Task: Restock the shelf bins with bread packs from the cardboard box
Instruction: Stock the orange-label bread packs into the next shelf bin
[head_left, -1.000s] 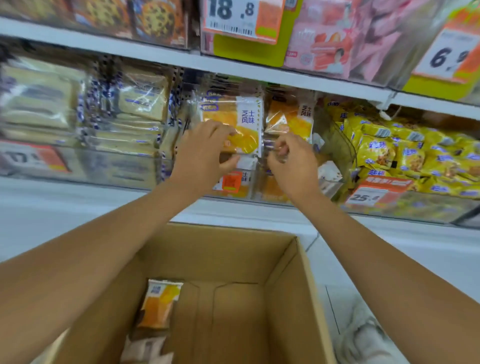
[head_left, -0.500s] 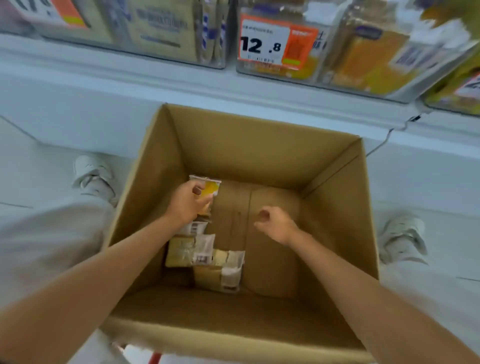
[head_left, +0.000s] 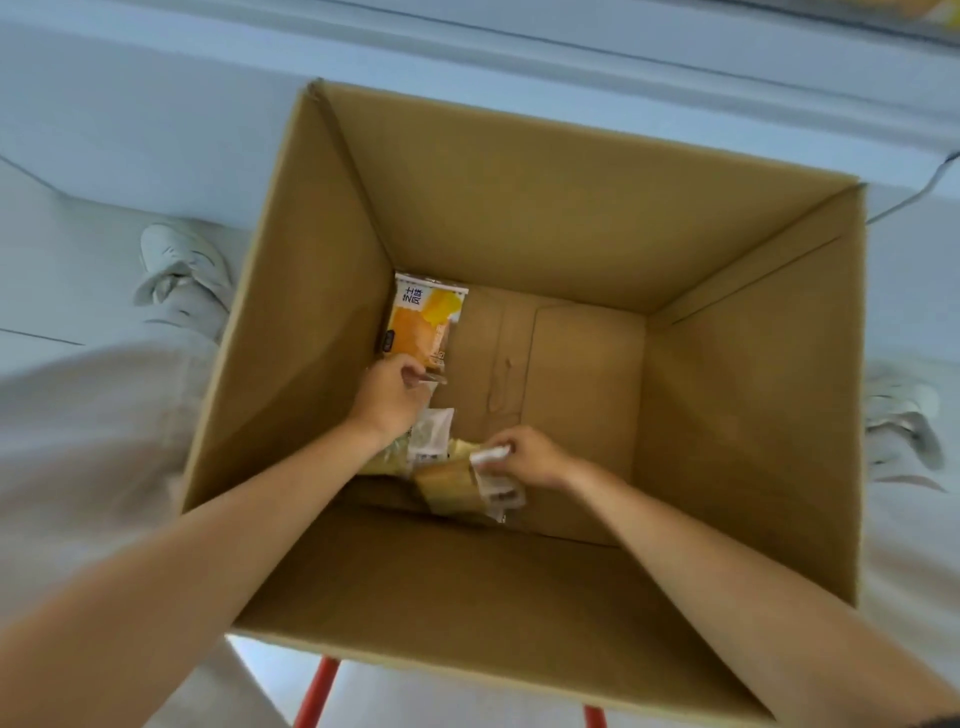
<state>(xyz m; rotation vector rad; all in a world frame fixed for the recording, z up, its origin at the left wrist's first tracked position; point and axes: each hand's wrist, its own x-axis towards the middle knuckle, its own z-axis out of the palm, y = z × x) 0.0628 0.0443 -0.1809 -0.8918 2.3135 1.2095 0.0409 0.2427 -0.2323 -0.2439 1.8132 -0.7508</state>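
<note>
Left hand (head_left: 387, 397) pinches orange bread pack (head_left: 423, 322), right hand (head_left: 530, 454) grips blurred pack (head_left: 462, 486) in cardboard box (head_left: 519, 208)

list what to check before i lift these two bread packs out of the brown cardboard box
1. Left hand pinches the orange-yellow plastic bread pack's lower edge: ok.
2. Right hand grips the clear-wrapped brown bread pack's white end: ok.
3. Pale clear pack between them free of both grips: cannot tell.
4. Brown cardboard box open above the packs: ok.
5. Target shelf bin in view: not ok.
</note>
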